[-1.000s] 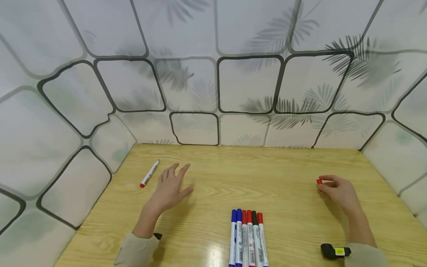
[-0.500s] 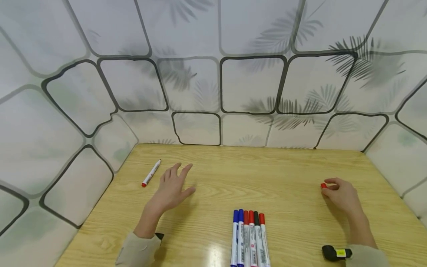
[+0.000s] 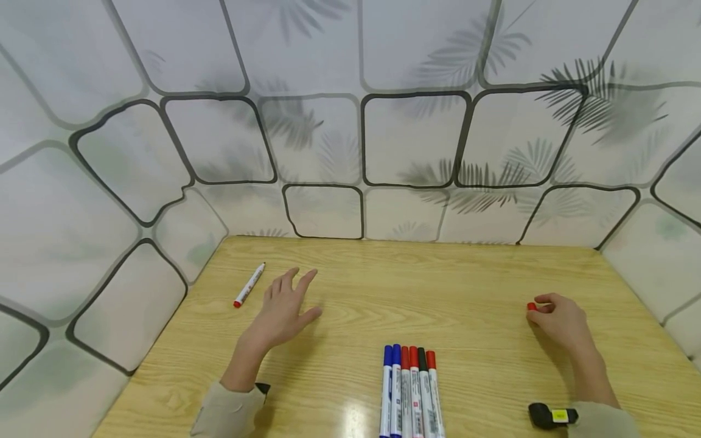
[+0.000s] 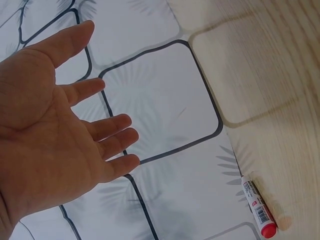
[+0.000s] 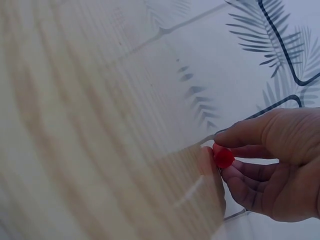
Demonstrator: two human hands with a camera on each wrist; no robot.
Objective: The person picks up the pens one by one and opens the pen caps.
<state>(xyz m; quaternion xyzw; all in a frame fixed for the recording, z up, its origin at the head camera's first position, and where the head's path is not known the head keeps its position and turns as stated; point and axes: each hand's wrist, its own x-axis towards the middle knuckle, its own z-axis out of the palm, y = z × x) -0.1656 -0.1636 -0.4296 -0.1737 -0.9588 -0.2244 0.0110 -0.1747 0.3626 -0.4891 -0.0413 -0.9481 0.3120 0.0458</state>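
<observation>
With thumb and fingertips, my right hand [image 3: 561, 319] pinches a small red marker cap [image 5: 224, 158] at the right side of the table. Part of the cap is hidden by the fingers. At the left, my left hand [image 3: 282, 313] is held over the table, fingers spread and palm bare in the left wrist view. Just left of it lies a white marker [image 3: 249, 285] with a red end toward me and its dark tip pointing away. That same marker [image 4: 257, 207] shows at the lower right of the left wrist view.
Several capped markers [image 3: 408, 389] lie side by side at the front middle of the wooden table [image 3: 416, 286], with blue, red and black caps. Patterned walls [image 3: 411, 140] close off the back and both sides.
Over the last second my right hand has drawn the cap slightly nearer to me. My left hand has stayed in place, and the markers lie as before.
</observation>
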